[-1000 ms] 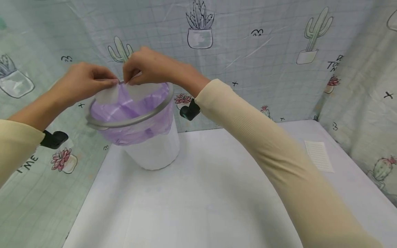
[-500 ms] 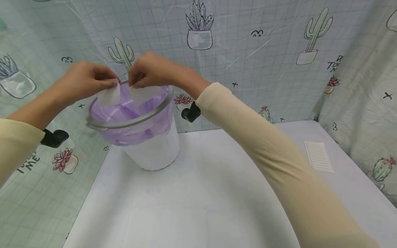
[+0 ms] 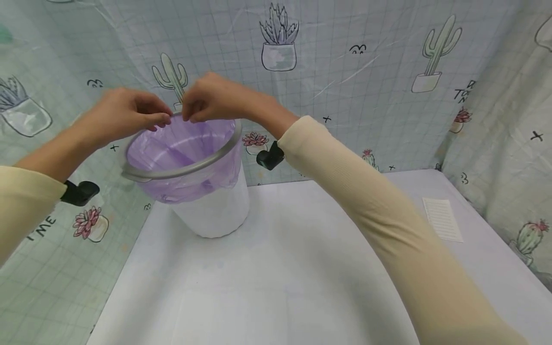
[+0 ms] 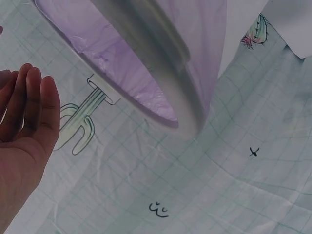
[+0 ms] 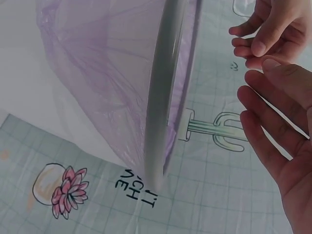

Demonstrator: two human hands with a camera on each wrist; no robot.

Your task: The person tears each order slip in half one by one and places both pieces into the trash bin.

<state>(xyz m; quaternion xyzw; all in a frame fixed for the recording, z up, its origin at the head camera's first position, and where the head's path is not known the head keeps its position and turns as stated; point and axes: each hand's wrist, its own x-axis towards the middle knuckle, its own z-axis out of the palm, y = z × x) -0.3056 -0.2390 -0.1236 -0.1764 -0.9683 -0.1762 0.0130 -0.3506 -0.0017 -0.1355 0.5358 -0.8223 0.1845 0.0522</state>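
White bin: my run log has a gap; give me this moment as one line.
left hand: empty, above gray rim; right hand: empty, above gray rim; purple liner: folded over white bin; lined paper: on table

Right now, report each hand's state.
Left hand: open, fingers relaxed, holding nothing, near the translucent purple plastic liner.
Right hand: open, fingers loosely curled, holding nothing.

Right hand (image 5: 297, 170) near left hand (image 5: 285, 29), purple liner (image 5: 107, 73), grey rim (image 5: 163, 92), cactus-print cloth (image 5: 209, 195)
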